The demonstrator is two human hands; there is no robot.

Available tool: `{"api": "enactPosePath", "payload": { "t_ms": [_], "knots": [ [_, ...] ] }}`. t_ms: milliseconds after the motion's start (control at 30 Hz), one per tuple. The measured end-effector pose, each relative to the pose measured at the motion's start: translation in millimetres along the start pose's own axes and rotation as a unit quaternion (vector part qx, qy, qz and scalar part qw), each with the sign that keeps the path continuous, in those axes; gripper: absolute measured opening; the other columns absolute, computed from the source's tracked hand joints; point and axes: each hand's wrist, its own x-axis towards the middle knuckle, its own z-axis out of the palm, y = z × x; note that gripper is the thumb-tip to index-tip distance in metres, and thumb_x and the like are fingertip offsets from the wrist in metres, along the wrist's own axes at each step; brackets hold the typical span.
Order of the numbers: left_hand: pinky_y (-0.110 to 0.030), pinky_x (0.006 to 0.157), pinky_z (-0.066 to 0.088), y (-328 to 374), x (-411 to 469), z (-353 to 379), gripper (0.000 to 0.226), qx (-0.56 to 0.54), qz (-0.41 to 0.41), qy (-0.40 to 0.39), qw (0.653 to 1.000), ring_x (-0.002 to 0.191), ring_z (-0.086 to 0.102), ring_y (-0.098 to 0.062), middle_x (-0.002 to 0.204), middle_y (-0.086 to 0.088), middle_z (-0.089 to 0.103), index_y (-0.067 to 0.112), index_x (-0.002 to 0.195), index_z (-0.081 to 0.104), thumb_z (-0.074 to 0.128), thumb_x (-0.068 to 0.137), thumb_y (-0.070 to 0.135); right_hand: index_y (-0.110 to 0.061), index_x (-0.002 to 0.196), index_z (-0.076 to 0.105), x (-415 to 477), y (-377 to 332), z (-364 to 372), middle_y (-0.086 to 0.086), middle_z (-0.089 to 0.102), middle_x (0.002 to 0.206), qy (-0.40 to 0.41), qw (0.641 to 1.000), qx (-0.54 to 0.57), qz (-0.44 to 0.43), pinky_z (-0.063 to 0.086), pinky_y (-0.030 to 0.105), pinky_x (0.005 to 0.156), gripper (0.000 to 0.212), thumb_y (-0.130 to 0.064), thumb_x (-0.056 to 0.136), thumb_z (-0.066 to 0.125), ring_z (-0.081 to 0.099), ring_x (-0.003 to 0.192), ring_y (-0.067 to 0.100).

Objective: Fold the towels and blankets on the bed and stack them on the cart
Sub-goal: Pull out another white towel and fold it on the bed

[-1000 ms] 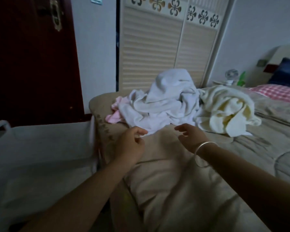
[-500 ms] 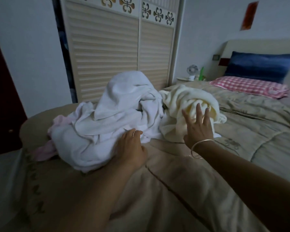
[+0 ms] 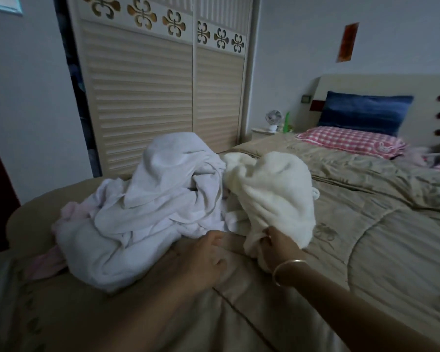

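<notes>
Right hand (image 3: 277, 246), wearing a bangle (image 3: 286, 271), grips the near edge of a cream towel (image 3: 272, 189) heaped at one o'clock on the tan bed (image 3: 366, 237). Left hand (image 3: 206, 257) rests just beside it, fingers loosely curled, holding nothing. At eleven o'clock a crumpled white blanket (image 3: 158, 199) touches the towel, with a pink cloth (image 3: 46, 262) under its nine o'clock edge.

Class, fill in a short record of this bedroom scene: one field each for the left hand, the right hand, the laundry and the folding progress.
Left hand: loosely curled on the bed at the near edge of the white towel pile; grip unclear
Right hand: grips the lower edge of the cream towel
Laundry: white towel pile, cream towel and pink cloth, all crumpled on the bed
Folding progress: nothing folded yet
</notes>
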Motion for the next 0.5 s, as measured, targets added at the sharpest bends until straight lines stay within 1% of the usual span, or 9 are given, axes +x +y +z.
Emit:
{"api": "enactPosePath", "payload": {
  "t_ms": [67,133,200,233,300,333,400,433,500],
  "knots": [
    [-0.021,0.1,0.041,17,-19,12,0.074,-0.069,0.018,-0.054,0.996,0.12,0.052,-0.006,0.13,0.013,0.053,0.034,0.131,0.044,0.07,0.066,0.055,-0.013,0.118,0.059,-30,10,-12,0.011,0.063,0.121,-0.025,0.995,0.086,0.045,0.039,0.026,0.084,0.027,-0.022,0.098,0.044,0.056,0.113,0.027],
    [-0.03,0.102,0.045,38,-43,26,0.085,-0.12,0.021,-0.084,0.989,0.121,0.049,0.0,0.131,0.021,0.049,0.048,0.126,0.038,0.073,0.053,0.072,-0.008,0.123,0.06,-59,15,-33,0.012,0.06,0.126,-0.066,0.982,0.16,0.08,0.036,0.023,0.089,0.03,-0.017,0.099,0.044,0.052,0.119,0.027],
    [-0.03,0.101,0.046,62,-74,38,0.086,-0.134,0.031,-0.084,0.987,0.123,0.047,0.002,0.134,0.024,0.048,0.056,0.123,0.034,0.077,0.05,0.072,-0.009,0.116,0.063,-93,18,-61,0.011,0.061,0.119,-0.11,0.963,0.221,0.109,0.038,0.025,0.095,0.025,-0.014,0.099,0.047,0.053,0.119,0.027],
    [-0.026,0.099,0.046,73,-87,41,0.087,-0.141,0.036,-0.082,0.986,0.122,0.047,0.004,0.133,0.024,0.048,0.057,0.123,0.033,0.08,0.051,0.067,-0.013,0.106,0.066,-107,20,-72,0.009,0.061,0.113,-0.127,0.957,0.237,0.111,0.04,0.028,0.098,0.019,-0.013,0.098,0.049,0.055,0.117,0.027],
    [-0.02,0.094,0.046,94,-114,42,0.08,-0.136,0.066,-0.074,0.986,0.117,0.05,0.007,0.128,0.024,0.051,0.055,0.119,0.039,0.086,0.055,0.055,-0.022,0.088,0.061,-144,23,-103,0.008,0.062,0.108,-0.153,0.955,0.236,0.097,0.041,0.031,0.101,0.019,-0.01,0.097,0.05,0.057,0.11,0.025],
    [-0.022,0.091,0.048,98,-122,43,0.072,-0.129,0.085,-0.072,0.985,0.113,0.052,0.006,0.125,0.023,0.054,0.053,0.116,0.044,0.085,0.057,0.052,-0.024,0.085,0.06,-158,26,-116,0.008,0.063,0.107,-0.165,0.953,0.237,0.091,0.041,0.031,0.1,0.021,-0.01,0.097,0.05,0.057,0.106,0.022],
    [-0.031,0.087,0.051,110,-145,44,0.056,-0.094,0.113,-0.045,0.988,0.105,0.057,0.0,0.114,0.016,0.06,0.044,0.11,0.052,0.079,0.061,0.046,-0.022,0.089,0.064,-194,32,-146,0.003,0.065,0.097,-0.19,0.947,0.243,0.086,0.046,0.028,0.096,0.017,-0.012,0.096,0.053,0.059,0.097,0.017],
    [-0.031,0.083,0.051,120,-162,46,0.047,-0.085,0.129,-0.036,0.987,0.098,0.059,0.0,0.105,0.013,0.063,0.035,0.106,0.055,0.076,0.064,0.041,-0.02,0.094,0.065,-216,37,-162,0.0,0.065,0.093,-0.207,0.947,0.234,0.079,0.049,0.022,0.089,0.014,-0.014,0.096,0.053,0.06,0.093,0.015],
    [-0.015,0.068,0.046,139,-185,43,0.026,-0.097,0.141,-0.043,0.984,0.077,0.058,0.007,0.083,0.011,0.063,0.022,0.092,0.06,0.076,0.073,0.028,-0.023,0.097,0.063,-242,45,-181,-0.003,0.065,0.093,-0.208,0.957,0.191,0.07,0.047,0.013,0.077,0.011,-0.019,0.096,0.053,0.06,0.089,0.01]
  ]
}}
